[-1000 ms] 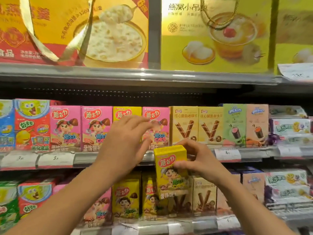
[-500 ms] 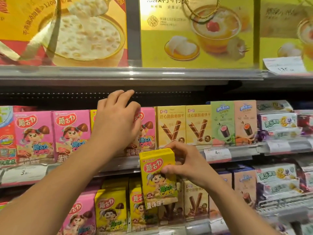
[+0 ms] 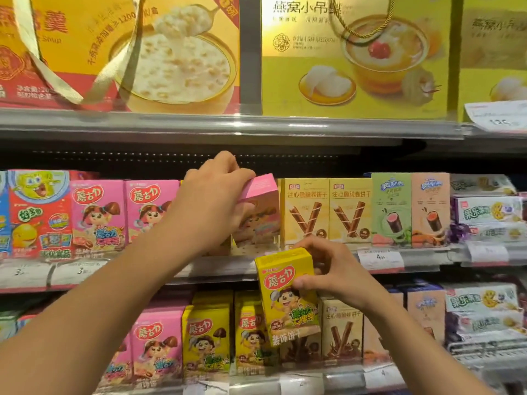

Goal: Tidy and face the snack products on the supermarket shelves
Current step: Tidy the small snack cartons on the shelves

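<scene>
Reaching up: the left hand [image 3: 211, 201] is at the middle shelf [image 3: 222, 269], fingers curled over the top of a pink box [image 3: 258, 212].
Pink box: gripped at its top edge and tipped forward out of the row, its lower edge on the shelf, just left of the tan wafer-roll boxes [image 3: 325, 210].
Right hand [image 3: 335, 270]: lower down, thumb on the front and fingers wrapped behind a yellow box [image 3: 286, 297], pinching it.
Yellow box: held in the air, tilted slightly, in front of the middle shelf's edge and above the bottom row.
Middle row, left: two more pink boxes [image 3: 125, 213] stand upright, facing out.
Bottom row: yellow boxes [image 3: 206, 337] and a pink one [image 3: 156, 343] stand side by side.
Top shelf: big gift boxes [image 3: 353, 55] with ribbon handles.
Price tags [image 3: 380, 259]: clipped along the shelf edges; the print is too blurred to read.
</scene>
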Available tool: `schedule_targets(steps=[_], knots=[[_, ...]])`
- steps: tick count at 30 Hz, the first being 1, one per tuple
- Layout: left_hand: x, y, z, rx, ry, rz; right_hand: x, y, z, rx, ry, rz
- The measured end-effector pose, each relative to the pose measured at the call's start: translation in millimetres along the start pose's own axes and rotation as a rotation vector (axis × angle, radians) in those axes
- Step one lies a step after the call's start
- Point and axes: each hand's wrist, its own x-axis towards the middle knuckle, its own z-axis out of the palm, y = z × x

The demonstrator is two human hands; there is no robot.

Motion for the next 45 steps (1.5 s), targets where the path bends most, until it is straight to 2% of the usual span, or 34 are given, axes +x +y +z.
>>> schedule_targets(steps=[3,5,9,12,15,18,20,23,29,33,40,45], knots=[[-10,-6,-29,-0.075,0.056,-0.005,-1,0,0,-0.007,0.003,0.007],[-20,-11,-47,-0.151,0.036,-0.016,-2,-1,1,-0.009,0.021,0.018],[-45,-33,-58,-0.247,-0.177,-0.056,-1,-5,2,-0.009,0.038,0.032],[-70,-52,-40,-0.269,-0.327,-0.055,0,-10,0,0.076,0.028,0.067],[-99,-63,-8,-0.301,-0.410,-0.046,1,-19,-1,0.120,0.011,0.099],[-124,-68,25,-0.287,-0.455,0.042,3,-39,0,0.107,0.020,0.073],[-136,-68,43,-0.247,-0.448,0.089,7,-55,3,0.086,0.068,0.021],[-141,-66,55,-0.240,-0.394,0.061,19,-76,6,0.024,0.116,-0.062],[-145,-69,63,-0.290,-0.312,0.074,50,-113,-6,-0.424,0.167,-0.217],[-147,-71,68,-0.308,-0.266,0.085,67,-129,-13,-0.567,0.169,-0.203],[-149,-68,75,-0.327,-0.219,0.062,77,-119,-2,-0.776,0.208,-0.213],[-151,-69,76,-0.334,-0.207,0.062,76,-117,3,-0.813,0.223,-0.217]])
